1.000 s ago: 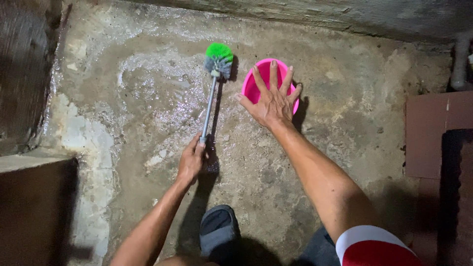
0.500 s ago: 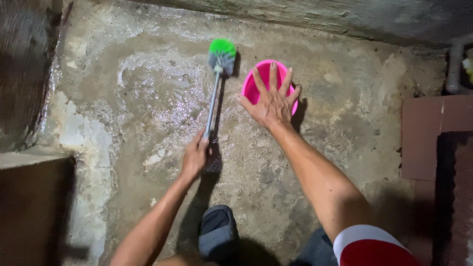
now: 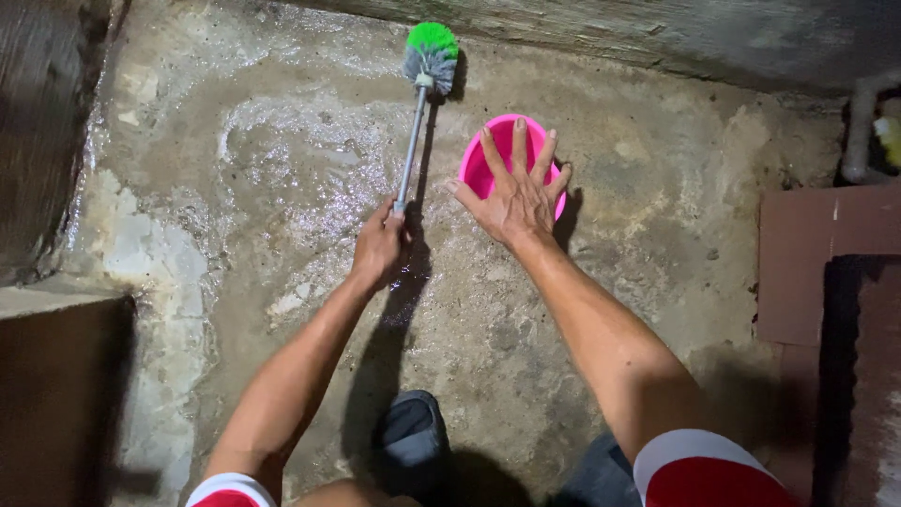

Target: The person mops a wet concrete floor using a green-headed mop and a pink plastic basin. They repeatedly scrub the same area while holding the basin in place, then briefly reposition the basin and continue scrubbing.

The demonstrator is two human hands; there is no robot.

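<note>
Covering pink bowl (image 3: 497,155), right hand (image 3: 514,197), contents hidden

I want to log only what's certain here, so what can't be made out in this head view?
- Inside of the pink bowl: covered by the spread right hand.
- Brush grip end: wrapped in the left hand.
- Pipe at the right edge: dark and cut off.
- Bottom left corner: in shadow.

Wet concrete floor (image 3: 657,244), grey pipe (image 3: 859,131), reddish-brown tiles (image 3: 798,272) at right
</note>
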